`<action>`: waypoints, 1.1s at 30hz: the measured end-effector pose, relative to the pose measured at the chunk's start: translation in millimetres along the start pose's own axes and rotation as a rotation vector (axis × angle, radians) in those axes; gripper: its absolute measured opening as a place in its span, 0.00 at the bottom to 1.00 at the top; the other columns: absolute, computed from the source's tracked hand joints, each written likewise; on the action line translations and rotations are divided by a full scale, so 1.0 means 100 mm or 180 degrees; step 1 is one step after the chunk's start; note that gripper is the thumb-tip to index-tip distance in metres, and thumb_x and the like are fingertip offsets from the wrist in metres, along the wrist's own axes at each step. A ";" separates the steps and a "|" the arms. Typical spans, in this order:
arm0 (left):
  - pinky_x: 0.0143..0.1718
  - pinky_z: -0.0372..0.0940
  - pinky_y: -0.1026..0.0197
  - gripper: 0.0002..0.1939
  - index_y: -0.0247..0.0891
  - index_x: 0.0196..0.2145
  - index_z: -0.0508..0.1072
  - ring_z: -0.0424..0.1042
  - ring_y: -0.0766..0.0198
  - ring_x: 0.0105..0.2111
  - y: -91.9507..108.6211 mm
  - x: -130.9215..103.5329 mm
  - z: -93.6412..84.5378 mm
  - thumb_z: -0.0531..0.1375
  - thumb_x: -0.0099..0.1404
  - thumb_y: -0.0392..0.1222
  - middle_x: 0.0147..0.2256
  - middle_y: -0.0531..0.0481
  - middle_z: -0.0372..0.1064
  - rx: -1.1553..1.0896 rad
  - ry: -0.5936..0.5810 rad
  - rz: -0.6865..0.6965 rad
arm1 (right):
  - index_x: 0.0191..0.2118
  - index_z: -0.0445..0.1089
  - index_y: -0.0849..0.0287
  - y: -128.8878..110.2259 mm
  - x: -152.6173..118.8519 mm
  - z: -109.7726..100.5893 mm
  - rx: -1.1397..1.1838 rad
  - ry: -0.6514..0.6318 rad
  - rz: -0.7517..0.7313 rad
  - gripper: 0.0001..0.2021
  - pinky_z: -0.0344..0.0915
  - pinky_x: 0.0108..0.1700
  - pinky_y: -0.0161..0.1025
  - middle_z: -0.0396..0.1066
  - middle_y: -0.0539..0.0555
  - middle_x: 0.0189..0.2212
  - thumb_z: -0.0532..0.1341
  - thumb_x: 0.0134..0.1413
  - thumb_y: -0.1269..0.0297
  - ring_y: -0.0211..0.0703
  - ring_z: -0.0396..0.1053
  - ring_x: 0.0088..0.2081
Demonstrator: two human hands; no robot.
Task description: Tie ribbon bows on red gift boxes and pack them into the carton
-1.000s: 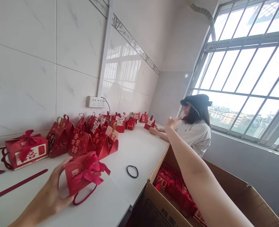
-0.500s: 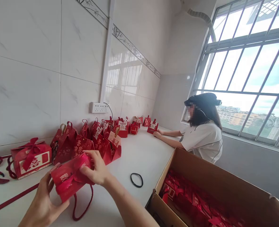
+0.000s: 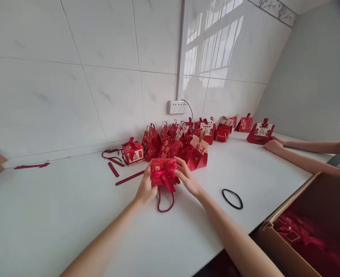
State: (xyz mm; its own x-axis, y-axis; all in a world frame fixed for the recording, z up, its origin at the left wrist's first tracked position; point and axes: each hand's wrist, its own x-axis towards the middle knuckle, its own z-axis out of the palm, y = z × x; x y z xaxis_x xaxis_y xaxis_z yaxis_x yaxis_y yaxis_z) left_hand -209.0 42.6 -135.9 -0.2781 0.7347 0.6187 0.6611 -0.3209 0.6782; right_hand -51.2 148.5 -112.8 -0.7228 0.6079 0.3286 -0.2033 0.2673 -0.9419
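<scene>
A small red gift box with a bright red ribbon bow is held above the white table. My left hand grips its left side. On the right side, the fingers of my right hand close on the box beside the bow. A dark red cord loop hangs below it. Right behind stand several red gift boxes with handles, and to their left is a red box with a bow.
Red ribbon strips lie left of my hands. A black elastic loop lies to the right. An open cardboard carton with red boxes is at the lower right. Another person's hands touch a red box at the far right.
The view has swung left, so the table shows more centrally and the other person is mostly out of frame. The held box has turned, its bow now facing me.
</scene>
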 end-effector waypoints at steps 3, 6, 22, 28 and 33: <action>0.63 0.46 0.43 0.39 0.44 0.62 0.49 0.44 0.49 0.64 0.03 -0.02 -0.03 0.56 0.53 0.36 0.62 0.44 0.48 0.0037 -0.0159 0.0143 | 0.59 0.51 0.45 0.00 0.00 0.03 -0.0051 -0.0021 0.0004 0.28 0.63 0.53 0.50 0.54 0.56 0.59 0.58 0.53 0.52 0.50 0.53 0.60; 0.61 0.49 0.43 0.37 0.46 0.62 0.48 0.45 0.48 0.63 0.08 -0.05 -0.06 0.57 0.57 0.45 0.62 0.44 0.46 -0.0188 -0.0263 -0.0033 | 0.59 0.51 0.46 -0.02 0.00 0.02 -0.0089 -0.0031 -0.0067 0.28 0.64 0.52 0.49 0.56 0.57 0.58 0.58 0.54 0.52 0.50 0.56 0.59; 0.55 0.59 0.50 0.28 0.49 0.55 0.57 0.53 0.54 0.60 0.16 -0.02 -0.05 0.59 0.59 0.50 0.58 0.46 0.54 -0.0676 0.0209 -0.0807 | 0.32 0.63 0.55 -0.10 -0.05 0.00 -0.0269 0.0611 -0.0360 0.15 0.62 0.51 0.46 0.61 0.58 0.49 0.59 0.50 0.48 0.50 0.59 0.55; 0.54 0.60 0.52 0.26 0.46 0.55 0.58 0.55 0.54 0.60 0.17 0.01 -0.07 0.56 0.61 0.51 0.58 0.46 0.56 -0.0760 0.0300 -0.0923 | 0.22 0.62 0.58 -0.11 -0.03 0.01 -0.0185 0.0615 -0.0211 0.20 0.64 0.44 0.45 0.64 0.57 0.43 0.60 0.48 0.45 0.46 0.65 0.42; 0.53 0.60 0.54 0.20 0.44 0.52 0.60 0.61 0.56 0.56 0.23 0.06 -0.03 0.52 0.64 0.50 0.55 0.46 0.62 -0.0865 0.0532 -0.1043 | 0.21 0.63 0.59 -0.12 -0.02 -0.03 0.0208 0.0408 -0.0020 0.19 0.65 0.46 0.46 0.65 0.57 0.44 0.62 0.47 0.47 0.46 0.67 0.42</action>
State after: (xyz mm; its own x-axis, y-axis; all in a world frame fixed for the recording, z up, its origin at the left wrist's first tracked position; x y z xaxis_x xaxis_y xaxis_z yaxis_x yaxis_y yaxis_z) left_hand -197.6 37.7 -115.7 -0.5655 0.7243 0.3944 0.3188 -0.2491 0.9145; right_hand -45.5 146.1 -101.7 -0.6321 0.6980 0.3366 -0.2531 0.2246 -0.9410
